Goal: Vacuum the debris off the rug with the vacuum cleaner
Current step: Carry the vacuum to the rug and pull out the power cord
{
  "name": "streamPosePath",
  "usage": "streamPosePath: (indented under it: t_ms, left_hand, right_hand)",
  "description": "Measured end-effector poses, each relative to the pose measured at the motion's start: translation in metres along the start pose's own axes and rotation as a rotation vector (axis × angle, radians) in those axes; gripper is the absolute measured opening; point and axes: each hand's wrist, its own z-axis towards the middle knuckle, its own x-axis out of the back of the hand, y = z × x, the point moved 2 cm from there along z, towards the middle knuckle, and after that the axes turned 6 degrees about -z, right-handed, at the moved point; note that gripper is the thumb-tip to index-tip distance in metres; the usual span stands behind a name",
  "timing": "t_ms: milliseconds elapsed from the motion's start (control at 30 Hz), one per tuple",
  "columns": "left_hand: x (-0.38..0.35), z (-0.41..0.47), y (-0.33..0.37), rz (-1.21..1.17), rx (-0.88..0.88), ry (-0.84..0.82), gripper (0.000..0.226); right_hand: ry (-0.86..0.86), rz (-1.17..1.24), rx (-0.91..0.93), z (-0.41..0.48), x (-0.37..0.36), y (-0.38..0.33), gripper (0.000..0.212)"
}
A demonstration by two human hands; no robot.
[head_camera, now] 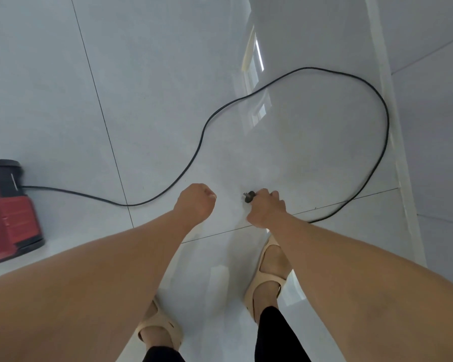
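Note:
A red and black vacuum cleaner (8,207) stands on the white tiled floor at the left edge, partly cut off. Its black power cord (202,137) runs from the body across the floor, loops wide to the right and comes back to my right hand (267,209), which grips the black plug (249,196) with its prongs pointing left. My left hand (195,202) hovers beside it with the fingers curled into a fist and nothing in it. No rug is in view.
Glossy white floor tiles (141,74) with thin dark joints fill the view. A pale skirting strip and wall (429,113) run along the right side. My two feet in beige sandals (268,273) stand at the bottom.

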Motion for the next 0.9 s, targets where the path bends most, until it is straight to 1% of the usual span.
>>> streamPosePath:
  t_ms: [100, 133, 200, 267, 333, 400, 500, 567, 600, 700, 767, 900]
  left_hand:
    - [-0.001, -0.005, -0.002, -0.032, 0.014, 0.01, 0.02]
    - [-0.001, -0.009, 0.0, -0.041, 0.018, 0.013, 0.019]
    - [0.002, -0.017, 0.005, -0.06, 0.02, 0.03, 0.019]
    - [0.009, -0.029, 0.015, -0.064, 0.018, 0.059, 0.024]
    - [0.02, -0.041, 0.034, -0.076, 0.002, 0.086, 0.03]
    - [0.03, -0.055, 0.054, -0.095, -0.031, 0.095, 0.034]
    - [0.048, -0.091, 0.102, -0.145, -0.083, 0.11, 0.036]
    - [0.058, -0.112, 0.127, -0.201, -0.122, 0.112, 0.033]
    - [0.068, -0.126, 0.149, -0.239, -0.152, 0.113, 0.031]
    - [0.091, -0.17, 0.201, -0.315, -0.231, 0.109, 0.023]
    - [0.111, -0.206, 0.245, -0.341, -0.285, 0.102, 0.018]
    - [0.144, -0.282, 0.318, -0.364, -0.366, 0.059, 0.008]
  right_hand:
    - [0.082, 0.079, 0.043, 0.0, 0.006, -0.004, 0.043]
    - [0.101, 0.119, 0.068, -0.003, 0.01, -0.007, 0.042]
    - [0.164, 0.212, 0.131, -0.013, 0.021, -0.014, 0.032]
    - [0.271, 0.324, 0.165, -0.028, 0.034, -0.019, 0.022]
    - [0.337, 0.466, 0.141, -0.046, 0.052, -0.022, 0.017]
    - [0.351, 0.627, 0.121, -0.067, 0.072, -0.027, 0.013]
    - [0.313, 0.897, 0.1, -0.105, 0.113, -0.024, 0.009]
    - [0.304, 1.029, 0.109, -0.126, 0.135, -0.023, 0.008]
    - [0.313, 1.088, 0.113, -0.138, 0.157, -0.017, 0.009]
    - [0.324, 1.225, 0.123, -0.175, 0.21, -0.001, 0.015]
    - [0.33, 1.311, 0.142, -0.205, 0.255, 0.014, 0.015]
    - [0.354, 1.367, 0.219, -0.275, 0.333, 0.041, 0.016]
